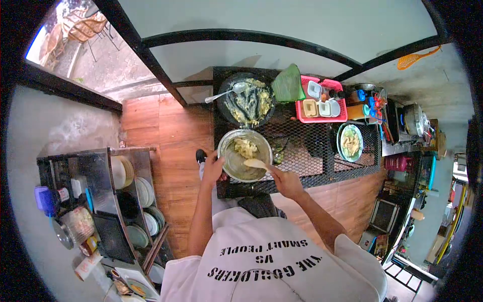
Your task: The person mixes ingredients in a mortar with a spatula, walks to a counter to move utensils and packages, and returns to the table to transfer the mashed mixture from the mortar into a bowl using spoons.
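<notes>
- Here at the mesh-topped table (303,135), the left hand (215,168) has its fingers closed on the near-left side of a metal bowl (231,164), steadying it, by the look of it.
- The right hand (286,184) is clenched round the handle of a pale spatula (257,163), its blade reaching left from those fingers, into the bowl.
- And the thing being worked, a pale, lumpy mixture (245,148), sits inside the bowl, ahead and right of the left fingers, just beyond the blade.
- How far along? The mixture looks already broken down and combined, with a smear on the bowl wall; I'd call it well advanced.
- Left to deal with: that lump, not yet out of the bowl. Whether it is fully smooth, I cannot tell.
- Straight beyond both hands, a dark pan (229,84) holds long dark pieces among similar pale stuff, a spoon (221,95) resting in it; that part seems largely laid out.
- Well off to the right fingers' right, an oval dish (340,143) already bears food.
</notes>
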A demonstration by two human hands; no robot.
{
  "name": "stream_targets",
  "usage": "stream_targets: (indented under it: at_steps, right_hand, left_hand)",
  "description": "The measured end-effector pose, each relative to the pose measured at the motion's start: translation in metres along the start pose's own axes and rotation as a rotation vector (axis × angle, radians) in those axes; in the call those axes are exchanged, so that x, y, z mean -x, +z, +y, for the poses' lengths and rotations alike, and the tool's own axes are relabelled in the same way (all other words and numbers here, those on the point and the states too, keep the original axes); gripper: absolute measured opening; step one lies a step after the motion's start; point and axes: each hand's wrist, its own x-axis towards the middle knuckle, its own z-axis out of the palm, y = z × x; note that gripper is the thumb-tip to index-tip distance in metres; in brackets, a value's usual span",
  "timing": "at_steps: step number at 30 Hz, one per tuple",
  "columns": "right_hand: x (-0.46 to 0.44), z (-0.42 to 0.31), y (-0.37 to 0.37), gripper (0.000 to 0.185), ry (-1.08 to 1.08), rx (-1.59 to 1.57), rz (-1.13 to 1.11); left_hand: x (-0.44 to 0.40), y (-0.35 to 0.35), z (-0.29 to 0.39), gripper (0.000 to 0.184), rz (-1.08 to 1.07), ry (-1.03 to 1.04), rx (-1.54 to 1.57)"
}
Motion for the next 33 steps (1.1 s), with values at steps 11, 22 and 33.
stream_targets:
  at_steps: [11, 22, 33]
  right_hand:
    - [-0.12, 0.022, -0.095, 0.033, -0.016, -0.136, 0.222]
    - [-0.233, 0.059, -0.091, 0.042, -0.06, 0.598, 0.162]
    - [-0.173, 0.039, -0.064, 0.035, -0.061, 0.21, 0.019]
  left_hand:
    - [0.007, 0.004, 0.013, 0.037, -0.013, -0.007, -0.028]
    - [0.001, 0.002, 0.011, 0.036, -0.011, -0.051, -0.018]
    - [0.004, 0.003, 0.013, 0.03, -0.057, -0.008, 0.044]
